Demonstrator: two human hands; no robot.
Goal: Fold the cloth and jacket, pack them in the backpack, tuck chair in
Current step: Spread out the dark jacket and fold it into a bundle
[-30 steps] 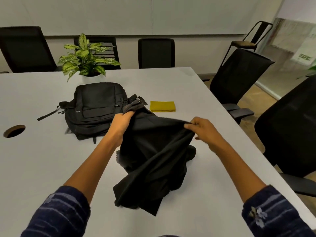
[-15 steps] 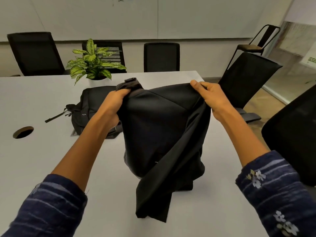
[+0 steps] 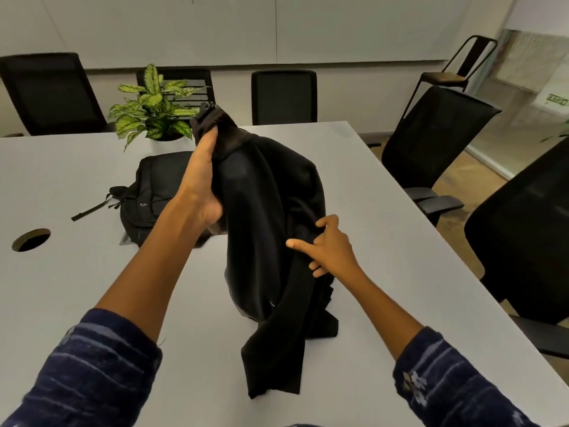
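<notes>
Hands are working the jacket (image 3: 271,217): left hand (image 3: 201,183) is gripping its collar high, while the right hand (image 3: 328,246), having dropped from the top edge, is pinching a lower fold. Its hem is trailing on the surface (image 3: 385,211), the backpack (image 3: 147,186) lying behind. Folding is likely just starting.

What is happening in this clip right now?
A person at a grey table is handling a black fabric jacket. The left hand grips its bunched top and holds it up, while the right hand takes hold of the cloth lower on its side. The jacket's lower end rests crumpled on the table, not yet folded. A black backpack lies behind it, beside a potted green plant.
</notes>
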